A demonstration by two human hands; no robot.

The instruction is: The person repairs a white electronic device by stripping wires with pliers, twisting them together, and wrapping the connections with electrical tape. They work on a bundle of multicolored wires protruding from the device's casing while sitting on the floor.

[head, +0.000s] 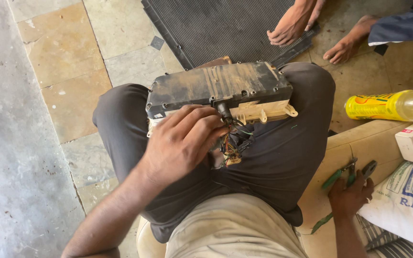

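The left hand (180, 143) hides where the coloured wire bundle (233, 145) joins the dusty black module (218, 86) on the lap; its fingers curl narrow around the connector. At four o'clock, the right hand (350, 196) grips green-handled pliers (342, 174). A yellow bottle (388, 105) lies at three o'clock, beside another person's bare feet (292, 24).

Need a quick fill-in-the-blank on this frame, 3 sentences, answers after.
1. The dusty dark housing rests on the person's ____.
2. The left hand touches the bundle of coloured ____ below the housing.
3. The right hand grips pliers with ____ handles, beside a yellow bottle lying on its side.

Missing words: lap; wires; green
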